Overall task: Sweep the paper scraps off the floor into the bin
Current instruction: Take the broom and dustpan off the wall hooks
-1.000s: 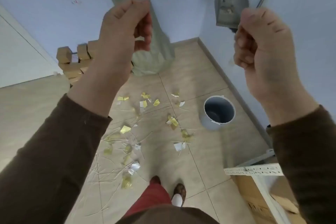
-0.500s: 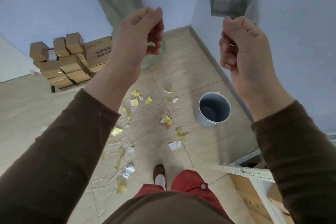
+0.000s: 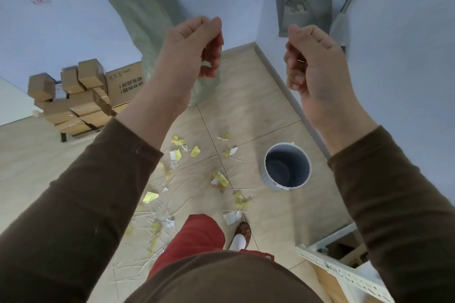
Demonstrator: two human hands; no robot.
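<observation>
You've stepped toward the far corner, so the dustpan (image 3: 304,0) and broom (image 3: 344,17) loom closer. Your left hand (image 3: 192,49) and right hand (image 3: 312,61) are curled shut, gripping nothing visible. Paper scraps (image 3: 197,179) litter the floor (image 3: 246,106), left of the bin (image 3: 286,167).

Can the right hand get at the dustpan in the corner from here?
Probably yes. The right hand is raised, curled, apparently empty, and the dustpan leans on the wall just beyond it with nothing between; a step forward may be needed.
</observation>
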